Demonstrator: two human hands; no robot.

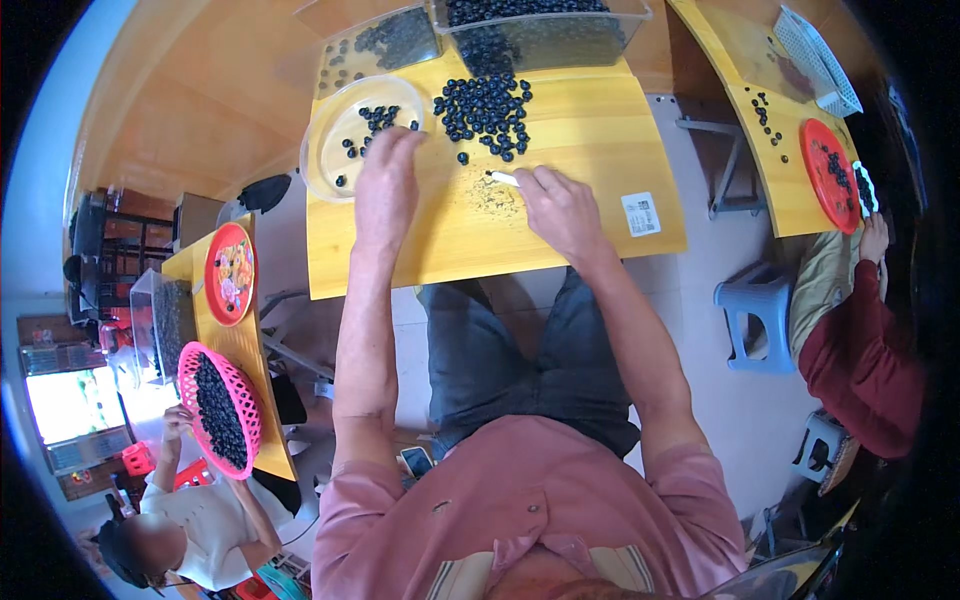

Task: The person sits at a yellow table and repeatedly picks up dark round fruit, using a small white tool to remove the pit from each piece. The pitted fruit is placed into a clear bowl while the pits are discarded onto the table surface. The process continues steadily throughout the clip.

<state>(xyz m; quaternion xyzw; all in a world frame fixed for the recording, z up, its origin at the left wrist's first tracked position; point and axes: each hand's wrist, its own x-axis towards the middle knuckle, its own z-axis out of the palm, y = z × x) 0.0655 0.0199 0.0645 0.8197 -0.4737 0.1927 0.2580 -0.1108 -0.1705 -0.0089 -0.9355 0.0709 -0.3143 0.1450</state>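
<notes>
Left hand (388,175) laid palm-down at the rim of a clear round dish (340,150) near the table's (560,215) left edge, fingers loose over dark berries, gripping nothing visible. Right hand (560,208) mid-table, fingers pinched around a small white tool (504,179), just below the loose berry heap (487,108).

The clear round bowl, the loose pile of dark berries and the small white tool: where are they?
clear round bowl (330,150), head view, on its bare bottom left of the berries inside.
pile of dark berries (485,108), head view, on the heap's middle.
small white tool (505,179), head view, on the tip jutting from the right hand (562,208).
</notes>
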